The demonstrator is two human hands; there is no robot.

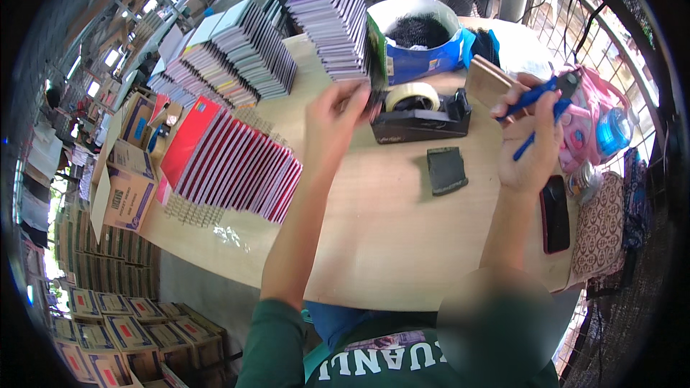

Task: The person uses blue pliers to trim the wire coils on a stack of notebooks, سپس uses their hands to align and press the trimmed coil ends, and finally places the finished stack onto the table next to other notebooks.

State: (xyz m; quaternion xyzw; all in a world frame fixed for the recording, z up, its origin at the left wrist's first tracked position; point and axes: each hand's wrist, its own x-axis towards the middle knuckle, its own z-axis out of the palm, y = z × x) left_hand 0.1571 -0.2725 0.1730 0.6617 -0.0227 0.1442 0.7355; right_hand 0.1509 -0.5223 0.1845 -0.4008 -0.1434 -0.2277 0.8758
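Note:
My left hand (341, 109) is by the left end of a black tape dispenser (420, 128), its fingers bunched together. What they pinch, if anything, I cannot make out. A roll of pale tape (412, 93) sits in the dispenser. In my raised right hand (528, 147) are blue-handled pliers (535, 97), jaws pointing up and to the right. Just behind those fingers stands a flat brown block (487, 80); whether the hand touches it I cannot tell. A dark grey block (447, 171) lies on the table between my hands.
Red-covered notebooks (233, 162) lean in a row at left, with wire coils along their edges. Taller notebook stacks (330, 25) stand behind. A blue-and-white tub (424, 61) holds dark bristly material. At right lie a phone (554, 214), a patterned pouch (600, 223) and a pink bag (586, 129).

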